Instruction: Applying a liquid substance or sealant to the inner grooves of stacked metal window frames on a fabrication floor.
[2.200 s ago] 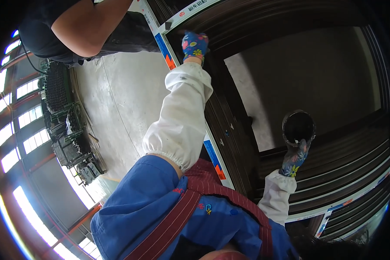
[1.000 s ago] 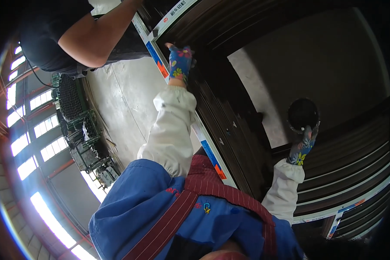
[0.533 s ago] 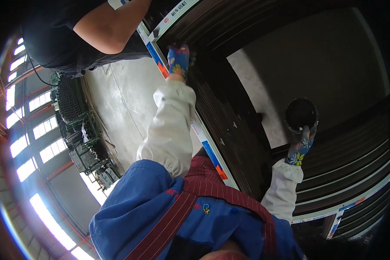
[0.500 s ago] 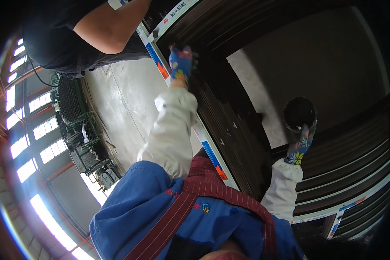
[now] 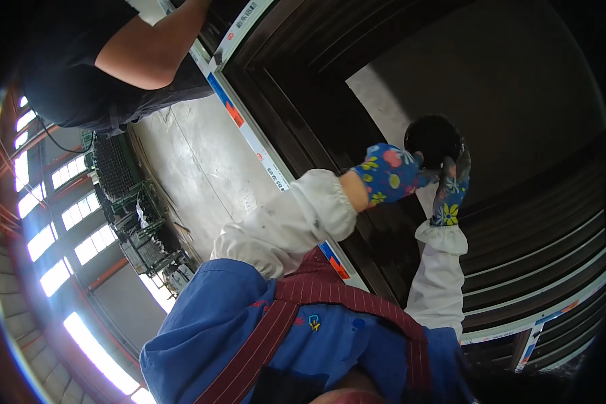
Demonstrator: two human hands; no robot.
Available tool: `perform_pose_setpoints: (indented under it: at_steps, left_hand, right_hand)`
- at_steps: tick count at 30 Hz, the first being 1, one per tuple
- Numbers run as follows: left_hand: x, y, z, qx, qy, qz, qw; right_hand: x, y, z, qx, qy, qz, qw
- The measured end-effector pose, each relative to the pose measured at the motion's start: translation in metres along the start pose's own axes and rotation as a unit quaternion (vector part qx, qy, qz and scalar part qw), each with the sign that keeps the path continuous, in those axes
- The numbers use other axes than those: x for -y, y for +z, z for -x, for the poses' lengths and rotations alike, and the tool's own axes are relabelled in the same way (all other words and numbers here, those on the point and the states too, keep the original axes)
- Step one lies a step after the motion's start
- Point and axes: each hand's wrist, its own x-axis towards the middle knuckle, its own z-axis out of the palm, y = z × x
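Observation:
A round black container [image 5: 434, 138], a bowl or small bucket, is held by my right hand [image 5: 452, 192], its gloved fingers closed at the near rim. What lies inside is too dark to make out. My left hand [image 5: 388, 174], in a blue flowered glove, reaches across to the near left side of the container, close to the right hand's fingers. Its thumb and forefinger look apart, and I see nothing between them; the other fingers are partly hidden. Beneath both hands lies a dark brown metal frame [image 5: 310, 121] with a glossy surface.
Another person's bare arm [image 5: 148, 57] rests at the far left corner of the frame. White strips with coloured labels [image 5: 249, 138] edge the frame. Stacked dark profiles [image 5: 532, 269] lie at the right. Green racks [image 5: 118, 168] stand on the pale floor [image 5: 188, 148] at the left.
My left hand has left the frame's left side and come right to the container. The container and my right hand have shifted slightly left and up in the view.

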Motion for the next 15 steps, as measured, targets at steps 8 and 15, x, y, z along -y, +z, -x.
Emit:
perform_pose_setpoints:
  at_steps: [8,15]
  left_hand:
    - [0.133,0.005,-0.013,-0.400,-0.238,0.380,0.800]
    - [0.274,0.010,-0.017,-0.484,-0.325,0.505,0.636]
  right_hand:
    - [-0.018,-0.027,-0.009,-0.086,0.048,-0.093,0.991]
    - [-0.027,-0.041,-0.008,-0.101,0.061,0.040,0.992]
